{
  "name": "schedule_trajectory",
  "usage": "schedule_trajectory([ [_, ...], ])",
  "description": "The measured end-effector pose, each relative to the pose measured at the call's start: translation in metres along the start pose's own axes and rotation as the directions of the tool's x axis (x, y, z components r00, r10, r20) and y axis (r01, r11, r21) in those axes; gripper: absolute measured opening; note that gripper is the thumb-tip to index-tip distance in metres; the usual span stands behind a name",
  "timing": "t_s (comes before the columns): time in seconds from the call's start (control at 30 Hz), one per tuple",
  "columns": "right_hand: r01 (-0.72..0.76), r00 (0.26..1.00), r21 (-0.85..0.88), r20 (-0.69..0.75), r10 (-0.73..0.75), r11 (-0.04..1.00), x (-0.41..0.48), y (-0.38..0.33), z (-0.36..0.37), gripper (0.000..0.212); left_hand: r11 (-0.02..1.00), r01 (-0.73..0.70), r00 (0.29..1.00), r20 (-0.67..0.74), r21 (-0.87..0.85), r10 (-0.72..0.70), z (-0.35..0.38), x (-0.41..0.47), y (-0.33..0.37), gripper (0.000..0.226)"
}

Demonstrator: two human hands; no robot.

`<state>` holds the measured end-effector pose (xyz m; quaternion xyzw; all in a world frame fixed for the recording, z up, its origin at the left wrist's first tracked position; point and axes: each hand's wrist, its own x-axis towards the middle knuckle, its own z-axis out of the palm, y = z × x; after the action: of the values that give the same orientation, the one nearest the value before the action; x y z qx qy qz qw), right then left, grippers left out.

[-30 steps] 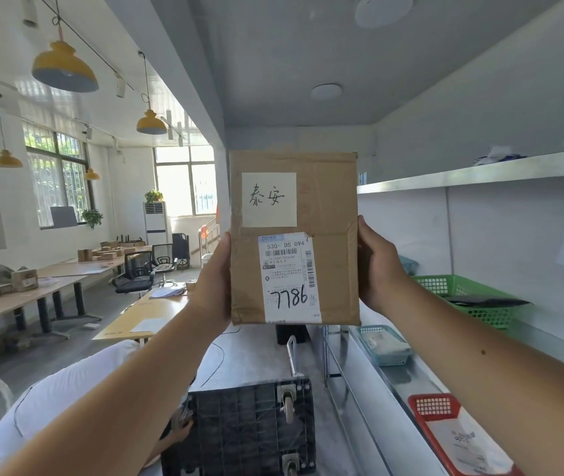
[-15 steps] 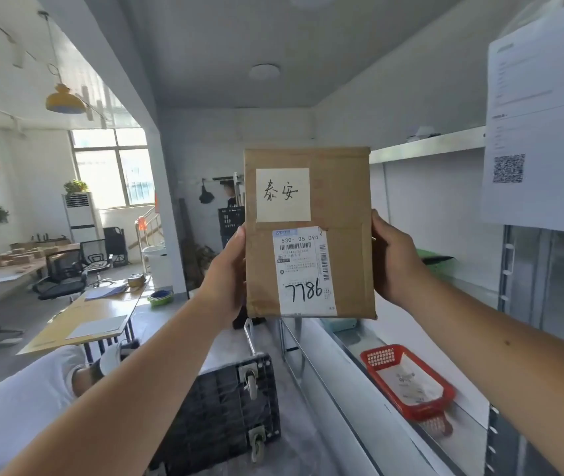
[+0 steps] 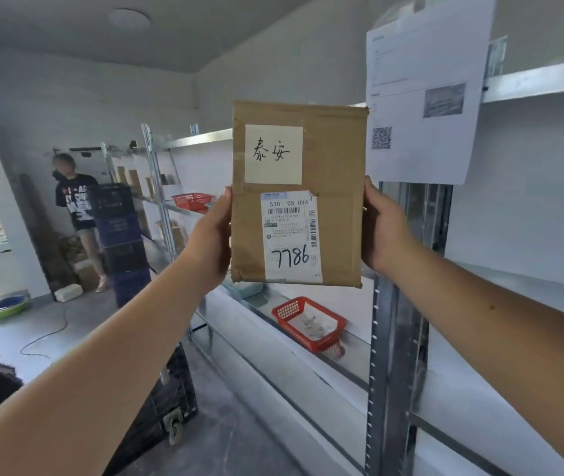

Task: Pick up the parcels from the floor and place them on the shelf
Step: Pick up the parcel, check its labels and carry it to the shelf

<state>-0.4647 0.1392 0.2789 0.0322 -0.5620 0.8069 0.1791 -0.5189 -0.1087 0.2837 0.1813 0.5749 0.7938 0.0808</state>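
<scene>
step: carrying | left hand and right hand grip brown parcel by its sides | next, I guess: lay it on metal shelf

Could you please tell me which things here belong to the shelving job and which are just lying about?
Job in hand:
- parcel, gripped upright by the left hand and right hand
- shelf

Lying about:
- red basket
- crates
- notice
- bowls
- cart
</scene>
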Motion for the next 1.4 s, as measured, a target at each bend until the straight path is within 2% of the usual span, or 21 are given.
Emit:
schedule_trajectory([
  [0.13,0.043,0.995,-0.018,-0.084,-0.044,0.999,-0.023,-0.016,-0.025,0.056,0.999,0.019,0.993,0.117,-0.035,-0.015,0.027,0.006,-0.014,0.06],
  [0.23,0.078,0.99,-0.045,-0.112,-0.083,0.996,-0.044,-0.032,-0.051,0.047,0.996,0.061,0.979,0.2,-0.064,-0.047,0.056,0.007,-0.025,0.062],
  [0.33,0.083,0.982,-0.09,-0.159,-0.097,0.992,-0.065,-0.048,-0.079,0.052,0.995,0.069,0.964,0.263,-0.075,-0.047,0.087,0.007,-0.038,0.063],
  [0.47,0.109,0.959,-0.121,-0.247,-0.137,0.987,-0.095,-0.067,-0.118,0.059,0.988,0.108,0.929,0.364,-0.106,-0.063,0.13,0.003,-0.053,0.057],
  [0.77,0.132,0.906,-0.202,-0.373,-0.201,0.97,-0.191,-0.117,-0.209,0.064,0.965,0.225,0.833,0.54,-0.135,-0.119,0.251,-0.039,-0.084,0.06],
  [0.9,0.14,0.866,-0.217,-0.446,-0.226,0.966,-0.246,-0.143,-0.249,0.064,0.966,0.243,0.757,0.641,-0.089,-0.131,0.307,-0.068,-0.098,0.063],
  [1.03,0.153,0.82,-0.241,-0.51,-0.259,0.958,-0.309,-0.175,-0.284,0.06,0.971,0.236,0.709,0.69,-0.034,-0.148,0.365,-0.107,-0.11,0.062],
  [1.23,0.149,0.747,-0.298,-0.591,-0.305,0.943,-0.413,-0.215,-0.326,0.071,0.958,0.287,0.615,0.766,0.004,-0.188,0.447,-0.176,-0.128,0.066],
  [1.3,0.137,0.716,-0.315,-0.624,-0.314,0.939,-0.451,-0.224,-0.336,0.066,0.953,0.304,0.57,0.799,0.013,-0.193,0.471,-0.201,-0.135,0.063],
  [1.4,0.13,0.67,-0.326,-0.668,-0.325,0.936,-0.508,-0.238,-0.35,0.041,0.948,0.316,0.501,0.844,0.028,-0.192,0.508,-0.238,-0.145,0.061],
])
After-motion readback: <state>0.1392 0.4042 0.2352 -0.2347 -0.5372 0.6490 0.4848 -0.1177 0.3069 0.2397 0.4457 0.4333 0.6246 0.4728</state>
